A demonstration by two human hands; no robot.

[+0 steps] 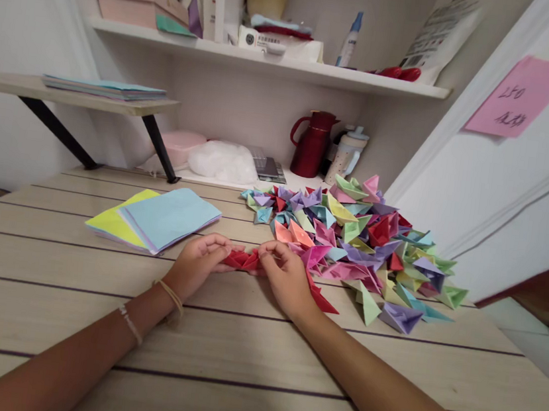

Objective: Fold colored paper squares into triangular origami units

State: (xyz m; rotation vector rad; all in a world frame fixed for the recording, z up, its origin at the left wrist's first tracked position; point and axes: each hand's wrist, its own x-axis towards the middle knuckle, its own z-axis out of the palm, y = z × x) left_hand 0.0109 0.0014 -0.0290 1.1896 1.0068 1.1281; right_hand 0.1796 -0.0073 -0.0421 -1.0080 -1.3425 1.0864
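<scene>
Red paper (242,259) between both hands' fingertips (229,248)

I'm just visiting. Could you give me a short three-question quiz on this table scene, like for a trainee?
1. True or false: the left hand and right hand both pinch the red paper.
2. The pile of folded pieces lies to which side of the hands: A left, B right?
3. What colour is the top sheet of the flat paper stack?
Key: 1 true; 2 B; 3 light blue.
</scene>
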